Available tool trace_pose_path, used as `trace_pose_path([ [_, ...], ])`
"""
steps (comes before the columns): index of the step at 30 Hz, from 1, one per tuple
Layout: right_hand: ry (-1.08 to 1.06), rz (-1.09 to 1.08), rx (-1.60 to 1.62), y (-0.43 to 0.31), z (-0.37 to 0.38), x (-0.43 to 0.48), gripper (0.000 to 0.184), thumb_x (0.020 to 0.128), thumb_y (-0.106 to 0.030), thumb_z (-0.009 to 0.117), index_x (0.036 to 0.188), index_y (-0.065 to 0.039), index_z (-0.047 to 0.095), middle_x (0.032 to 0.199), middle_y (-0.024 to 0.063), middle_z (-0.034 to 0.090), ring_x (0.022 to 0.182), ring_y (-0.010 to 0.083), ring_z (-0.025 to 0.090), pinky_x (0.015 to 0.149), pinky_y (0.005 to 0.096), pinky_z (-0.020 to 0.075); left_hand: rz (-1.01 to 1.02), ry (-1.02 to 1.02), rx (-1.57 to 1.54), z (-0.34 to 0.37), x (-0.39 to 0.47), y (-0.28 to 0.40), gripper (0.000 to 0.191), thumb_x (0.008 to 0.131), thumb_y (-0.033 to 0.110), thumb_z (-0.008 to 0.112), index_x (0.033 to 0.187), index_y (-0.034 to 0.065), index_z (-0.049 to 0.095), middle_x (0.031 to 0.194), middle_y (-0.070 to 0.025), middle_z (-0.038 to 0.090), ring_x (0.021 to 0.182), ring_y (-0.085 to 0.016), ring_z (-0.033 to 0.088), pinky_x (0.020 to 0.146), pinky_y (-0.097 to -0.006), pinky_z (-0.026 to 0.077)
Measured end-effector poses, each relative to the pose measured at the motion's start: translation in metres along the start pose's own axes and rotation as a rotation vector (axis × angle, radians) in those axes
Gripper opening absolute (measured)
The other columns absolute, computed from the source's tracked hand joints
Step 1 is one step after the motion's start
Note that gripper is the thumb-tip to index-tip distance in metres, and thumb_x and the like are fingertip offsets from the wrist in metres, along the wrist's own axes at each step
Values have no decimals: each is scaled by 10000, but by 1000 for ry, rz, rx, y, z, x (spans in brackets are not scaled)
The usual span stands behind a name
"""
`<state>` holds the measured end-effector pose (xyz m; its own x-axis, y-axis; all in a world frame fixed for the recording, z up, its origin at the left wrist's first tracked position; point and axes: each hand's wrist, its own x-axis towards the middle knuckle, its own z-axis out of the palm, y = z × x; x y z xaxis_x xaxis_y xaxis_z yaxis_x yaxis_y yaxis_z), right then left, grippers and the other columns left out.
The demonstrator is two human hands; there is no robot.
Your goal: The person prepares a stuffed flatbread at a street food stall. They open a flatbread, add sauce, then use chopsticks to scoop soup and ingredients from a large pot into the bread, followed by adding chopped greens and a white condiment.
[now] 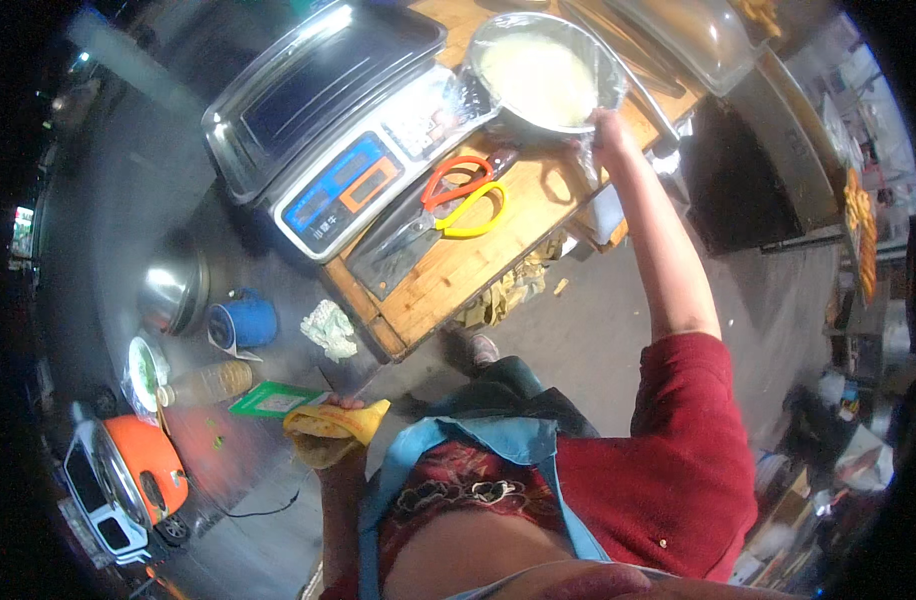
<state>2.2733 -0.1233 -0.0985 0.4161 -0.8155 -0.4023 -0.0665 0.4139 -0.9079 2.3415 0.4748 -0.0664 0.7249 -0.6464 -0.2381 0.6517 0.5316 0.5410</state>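
In my left hand (pixel 345 403) is a filled flatbread (pixel 323 442) in a yellow paper sleeve (pixel 368 422), held low in front of my body. My right arm reaches out over the wooden worktop (pixel 458 262). There, my right hand (pixel 611 139) grips the near right rim of a metal bowl (pixel 536 127). Pale dough or batter (pixel 540 75) fills the bowl, and clear plastic film (pixel 611 71) lies around its edge. The fingertips at the rim are partly hidden. Scissors with one red and one yellow handle (pixel 469 199) lie on a dark blade beside the scale (pixel 338 199).
At left stand a blue mug (pixel 244 322), a capped bottle (pixel 210 381), a metal bowl (pixel 174 289) and an orange cooker (pixel 146 457). A green card with a printed code (pixel 259 397) lies near my left hand. Crumpled paper (pixel 330 330) sits by the worktop's corner. Fried dough sticks (pixel 859 232) are at right.
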Motion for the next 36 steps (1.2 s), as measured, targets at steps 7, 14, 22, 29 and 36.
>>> trace_pose_path([
  [7, 97, -396, -898, -67, -34, -122, 274, 821, -142, 412, 963, -21, 613, 812, 154, 601, 732, 210, 583, 645, 358, 461, -60, -17, -200, -25, -4, -1, 671, 797, 605, 389, 1046, -7, 505, 1025, -176, 519, 971, -311, 475, 896, -464, 366],
  [14, 86, -247, -354, -64, 20, -260, 394, 698, -115, 478, 1060, 31, 532, 934, 174, 581, 900, 259, 548, 804, 339, 428, -12, 2, -276, -60, -32, 3, 682, 789, 580, 431, 1175, 17, 437, 1174, -182, 479, 1127, -322, 431, 1008, -443, 291],
  [22, -114, 28, -481, 55, 109, -401, 410, 624, -72, 499, 1011, 61, 523, 864, 127, 589, 813, 228, 558, 775, 310, 432, 80, 179, -530, -129, -100, 60, 484, 821, 420, 465, 1085, 16, 496, 1091, -176, 520, 1053, -340, 482, 923, -493, 370],
  [29, -508, 311, -315, 116, 224, -465, 571, 574, 34, 527, 1123, 96, 384, 939, 199, 520, 842, 275, 534, 733, 322, 447, 353, 660, -541, -157, -172, 117, 419, 873, 422, 337, 994, 78, 542, 972, -169, 563, 929, -338, 534, 866, -503, 409],
  [36, -669, 338, -563, 147, 320, -499, 383, 641, 2, 545, 999, 44, 416, 749, 120, 540, 723, 224, 536, 677, 297, 432, 461, 714, -561, -199, -225, 138, 404, 847, 444, 351, 973, 112, 543, 954, -142, 571, 910, -329, 540, 830, -510, 421],
])
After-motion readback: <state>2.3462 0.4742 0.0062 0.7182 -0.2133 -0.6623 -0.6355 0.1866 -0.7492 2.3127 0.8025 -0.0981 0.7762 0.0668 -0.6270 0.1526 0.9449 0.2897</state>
